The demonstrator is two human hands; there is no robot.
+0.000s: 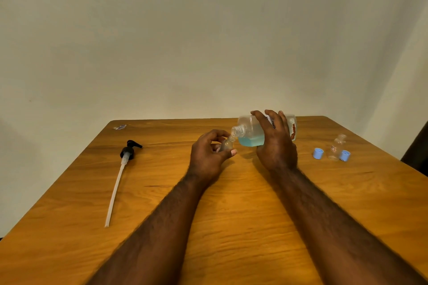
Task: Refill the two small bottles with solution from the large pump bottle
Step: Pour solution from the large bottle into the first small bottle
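The left hand pinches the small bottle under the large bottle, which the right hand grips tipped for pouring.

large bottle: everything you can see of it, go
Clear plastic large bottle, squarish, with a bare threaded neck; its pump lies apart on the table. Red print shows near its base. Blue liquid pools along its lower side. It is held up, tipped nearly sideways, neck pointing left at the mouth of the small bottle in the left hand. The right hand grips its middle.
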